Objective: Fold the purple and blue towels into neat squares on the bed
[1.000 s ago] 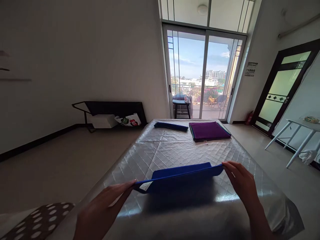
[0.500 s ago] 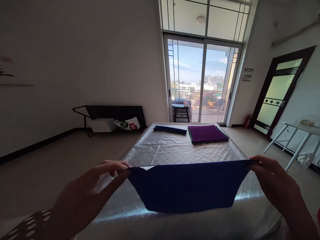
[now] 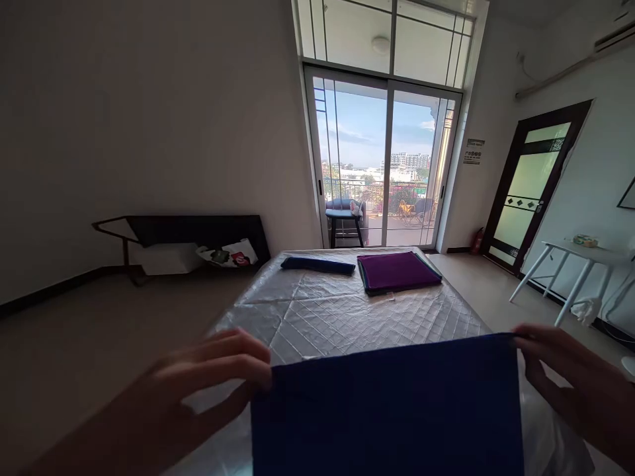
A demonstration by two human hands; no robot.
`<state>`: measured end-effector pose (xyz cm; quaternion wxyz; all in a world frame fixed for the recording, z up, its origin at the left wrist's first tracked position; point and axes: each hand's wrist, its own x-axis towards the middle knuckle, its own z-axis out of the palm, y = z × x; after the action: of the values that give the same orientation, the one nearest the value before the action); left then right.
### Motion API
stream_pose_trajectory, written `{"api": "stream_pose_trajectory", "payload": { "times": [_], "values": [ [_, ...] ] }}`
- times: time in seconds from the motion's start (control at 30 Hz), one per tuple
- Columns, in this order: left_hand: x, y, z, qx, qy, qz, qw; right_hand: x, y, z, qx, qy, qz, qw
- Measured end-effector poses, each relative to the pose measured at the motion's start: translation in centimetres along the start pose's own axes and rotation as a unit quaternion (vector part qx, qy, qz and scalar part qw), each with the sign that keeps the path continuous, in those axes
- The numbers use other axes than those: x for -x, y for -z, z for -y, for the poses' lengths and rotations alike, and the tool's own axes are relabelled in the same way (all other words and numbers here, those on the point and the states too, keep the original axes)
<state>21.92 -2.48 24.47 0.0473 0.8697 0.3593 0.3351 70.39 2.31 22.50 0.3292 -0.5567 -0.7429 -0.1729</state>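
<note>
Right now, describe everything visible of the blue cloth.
The cloth is plain dark blue, a flat sheet that looks like fabric. The left hand and right hand grip its upper corners, holding it spread before the silver cover, its top edge slanting up toward the right. Its bottom runs out of view.

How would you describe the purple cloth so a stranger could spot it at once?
Start at the sliding glass door, then drop to the far end of the silvery quilted cover before it. There the purple cloth lies flat, on the right. Its colour and broad shape set it apart from the narrow dark strip at its left and the blue cloth held nearer.
</note>
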Motion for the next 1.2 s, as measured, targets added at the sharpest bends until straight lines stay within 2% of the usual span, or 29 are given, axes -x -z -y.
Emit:
{"api": "stream_pose_trajectory", "payload": {
  "times": [0.07, 0.13, 0.2, 0.23, 0.3, 0.4, 0.47, 0.53, 0.6, 0.67, 0.7, 0.83, 0.9, 0.97, 1.03, 1.2],
  "values": [
    [-3.4, -1.2, 1.2, 0.052, 0.026, 0.078, 0.995, -2.2, -1.2, -1.0, 0.000, -0.004, 0.024, 1.000],
    [-7.0, -2.6, 3.2, 0.059, 0.066, 0.126, 0.988, -5.0, -2.2, -2.0, 0.002, -0.007, 0.054, 0.999],
    [-11.1, -3.9, 5.8, 0.028, 0.089, 0.138, 0.986, -8.2, -3.1, -2.9, 0.008, -0.009, 0.078, 0.997],
    [-13.4, -4.4, 7.1, 0.005, 0.096, 0.128, 0.987, -9.9, -3.3, -3.4, 0.012, -0.010, 0.088, 0.996],
    [-18.2, -5.1, 9.4, -0.029, 0.103, 0.079, 0.991, -13.5, -3.7, -4.3, 0.028, -0.011, 0.109, 0.994],
    [-25.1, -5.8, 11.9, -0.066, 0.108, -0.060, 0.990, -18.7, -4.0, -5.8, 0.057, -0.011, 0.116, 0.992],
    [-28.6, -6.7, 13.1, -0.081, 0.109, -0.140, 0.981, -21.5, -4.5, -6.9, 0.074, -0.008, 0.082, 0.994],
    [-30.8, -8.5, 14.5, -0.089, 0.107, -0.190, 0.972, -23.1, -5.9, -8.0, 0.086, -0.012, 0.042, 0.995],
    [-31.4, -11.7, 16.2, -0.092, 0.103, -0.224, 0.965, -23.3, -8.5, -9.2, 0.096, -0.032, 0.018, 0.995],
    [-30.6, -16.1, 18.0, -0.091, 0.097, -0.231, 0.964, -22.0, -12.3, -10.5, 0.104, -0.057, 0.021, 0.993],
    [-29.8, -18.7, 18.9, -0.091, 0.098, -0.215, 0.967, -20.8, -14.5, -11.2, 0.105, -0.072, 0.032, 0.991],
    [-24.8, -29.0, 21.9, -0.112, 0.144, -0.063, 0.981, -14.1, -24.2, -14.3, 0.058, -0.153, 0.142, 0.976],
    [-22.5, -32.4, 22.8, -0.133, 0.142, 0.020, 0.981, -10.9, -27.9, -15.7, 0.025, -0.176, 0.178, 0.968],
    [-21.1, -34.1, 23.2, -0.156, 0.131, 0.071, 0.977, -8.8, -30.1, -16.9, 0.011, -0.189, 0.193, 0.963],
    [-20.7, -34.4, 23.2, -0.171, 0.123, 0.084, 0.974, -7.9, -30.9, -17.8, 0.007, -0.196, 0.200, 0.960],
    [-21.3, -33.0, 22.5, -0.192, 0.095, 0.079, 0.974, -8.2, -29.6, -18.2, 0.019, -0.191, 0.232, 0.954]
  ]
}}
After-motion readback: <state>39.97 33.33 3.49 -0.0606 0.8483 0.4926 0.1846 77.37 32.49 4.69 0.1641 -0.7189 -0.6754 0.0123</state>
